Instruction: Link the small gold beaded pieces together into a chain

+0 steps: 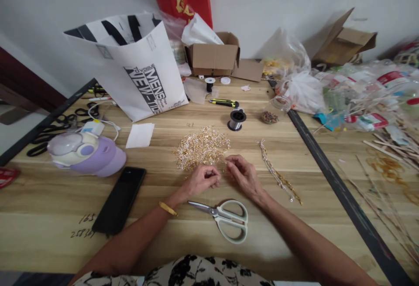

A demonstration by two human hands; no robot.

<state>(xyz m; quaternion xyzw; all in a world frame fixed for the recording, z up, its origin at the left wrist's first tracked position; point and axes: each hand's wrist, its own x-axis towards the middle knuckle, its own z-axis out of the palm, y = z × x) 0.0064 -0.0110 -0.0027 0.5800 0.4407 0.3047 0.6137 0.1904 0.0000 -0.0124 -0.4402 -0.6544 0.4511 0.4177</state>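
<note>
My left hand (202, 180) and my right hand (244, 175) are close together at the near edge of a pile of small gold and silver beads or links (200, 146). Both sets of fingers are pinched; a thin, tiny piece seems to show at the right fingertips, too small to name. What the left fingers hold is hidden. Scissors with pale handles (214, 212) lie just below the hands, blades pointing left. Right of my right hand, gold and silver beaded strands (275, 175) rest on the wooden table (157, 242).
A spool of silvery wire (236, 120), a yellow-black utility knife (224, 103) and a jar of small beads (271, 116) stand behind the pile. On the left are a black phone (119, 199), a purple device (94, 155) and a white bag (144, 72). Plastic packaging (360, 90) crowds the right.
</note>
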